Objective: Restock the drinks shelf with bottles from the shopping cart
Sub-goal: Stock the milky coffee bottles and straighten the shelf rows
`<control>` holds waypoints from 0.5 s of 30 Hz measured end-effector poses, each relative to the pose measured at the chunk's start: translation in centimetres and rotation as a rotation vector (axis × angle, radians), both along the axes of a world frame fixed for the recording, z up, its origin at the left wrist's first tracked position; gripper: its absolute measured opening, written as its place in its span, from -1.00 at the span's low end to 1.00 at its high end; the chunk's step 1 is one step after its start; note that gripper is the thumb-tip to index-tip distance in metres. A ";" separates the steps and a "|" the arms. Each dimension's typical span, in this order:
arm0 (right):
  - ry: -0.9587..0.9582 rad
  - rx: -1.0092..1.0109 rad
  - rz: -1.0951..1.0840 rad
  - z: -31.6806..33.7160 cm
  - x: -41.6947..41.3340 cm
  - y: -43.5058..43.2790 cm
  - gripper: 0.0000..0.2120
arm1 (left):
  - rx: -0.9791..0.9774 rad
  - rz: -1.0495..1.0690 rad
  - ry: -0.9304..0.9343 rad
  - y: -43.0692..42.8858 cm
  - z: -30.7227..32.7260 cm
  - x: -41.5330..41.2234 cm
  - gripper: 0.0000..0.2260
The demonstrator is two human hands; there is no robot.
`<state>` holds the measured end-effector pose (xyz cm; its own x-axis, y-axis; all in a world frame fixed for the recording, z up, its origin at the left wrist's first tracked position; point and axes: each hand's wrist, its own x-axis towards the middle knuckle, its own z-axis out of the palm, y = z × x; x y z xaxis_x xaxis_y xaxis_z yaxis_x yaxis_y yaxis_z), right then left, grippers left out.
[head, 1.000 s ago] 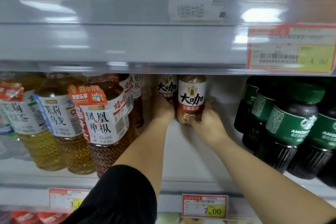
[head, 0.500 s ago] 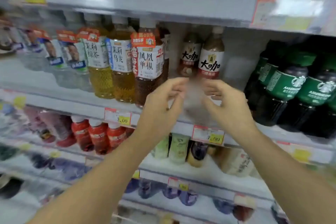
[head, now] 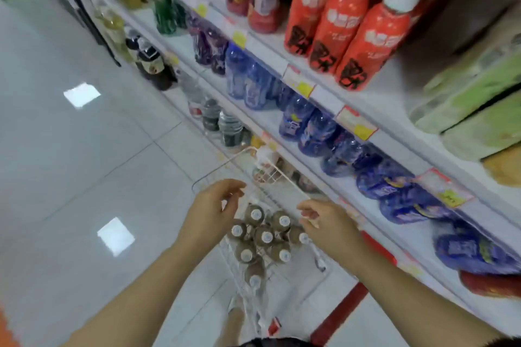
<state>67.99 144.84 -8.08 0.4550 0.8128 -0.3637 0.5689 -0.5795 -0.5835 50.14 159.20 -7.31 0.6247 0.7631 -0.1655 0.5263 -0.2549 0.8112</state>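
A white wire shopping cart (head: 284,177) stands on the floor beside the shelving, low in the view. Inside it stand several brown bottles with white caps (head: 265,236), seen from above. My left hand (head: 210,213) hovers over the cart's left side, fingers loosely curled and holding nothing. Over the cart's right side my right hand (head: 328,222) hangs with relaxed fingers, also holding nothing. Neither hand touches a bottle. The drinks shelves (head: 324,93) run diagonally up the right side.
Red bottles (head: 346,22) stand on an upper shelf, blue bottles (head: 310,127) fill the one below, green cartons (head: 473,98) sit at the right. Dark and clear bottles (head: 214,115) line the lowest shelf. Pale tiled floor (head: 84,149) spreads to the left.
My view has swung down from the coffee bottles on the shelf to the cart. Both hands let go of the shelf bottles and dropped over the cart.
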 end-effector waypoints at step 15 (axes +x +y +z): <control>-0.047 -0.313 0.042 -24.2 -0.1 3.7 -0.58 | -0.152 0.056 0.337 -2.9 -19.5 -5.7 -0.67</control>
